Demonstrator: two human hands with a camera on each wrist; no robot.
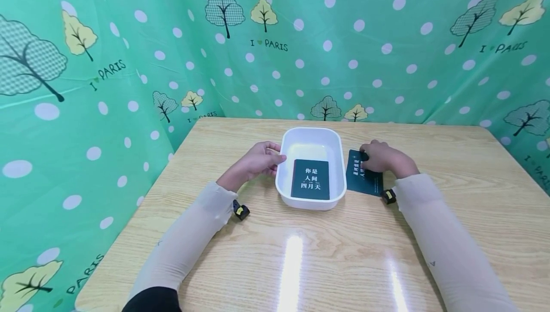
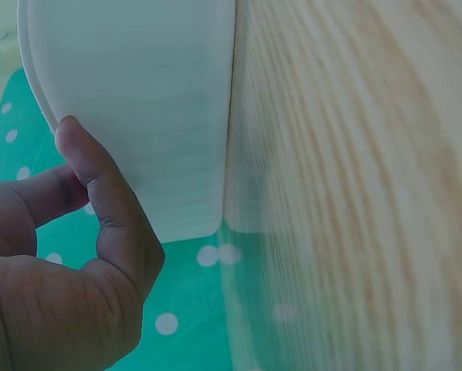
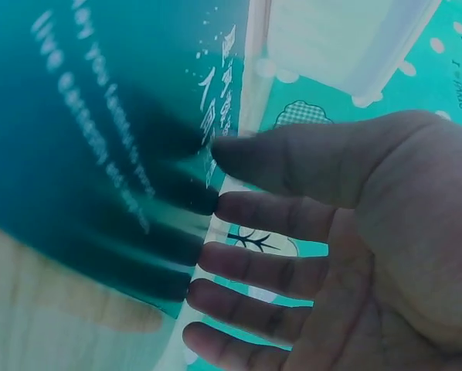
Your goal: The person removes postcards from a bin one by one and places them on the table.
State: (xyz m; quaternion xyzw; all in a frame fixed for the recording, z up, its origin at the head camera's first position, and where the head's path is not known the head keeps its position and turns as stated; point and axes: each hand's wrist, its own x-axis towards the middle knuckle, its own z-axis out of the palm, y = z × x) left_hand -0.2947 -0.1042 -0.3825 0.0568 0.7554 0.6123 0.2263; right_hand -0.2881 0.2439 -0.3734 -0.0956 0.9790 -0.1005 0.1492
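Note:
A white plastic tub (image 1: 311,151) stands on the table, with a dark green book (image 1: 311,180) lying inside, white characters on its cover. My left hand (image 1: 263,160) grips the tub's left rim, its thumb at the lip. In the left wrist view, the tub's pale outer wall (image 2: 154,116) rises beside that hand. To the right of the tub lies a second dark green book (image 1: 365,183), turned at an angle. Over its far right part is my right hand (image 1: 380,156). In the right wrist view, the spread, fairly straight fingers (image 3: 270,216) meet the book's edge, and the thumb overlaps its cover.
A light wooden table (image 1: 240,259) carries everything, with bright light reflections near its front. Green polka-dot cloth (image 1: 275,88) printed with trees hangs behind and at the sides. Black wrist devices (image 1: 241,212) sit at both wrists.

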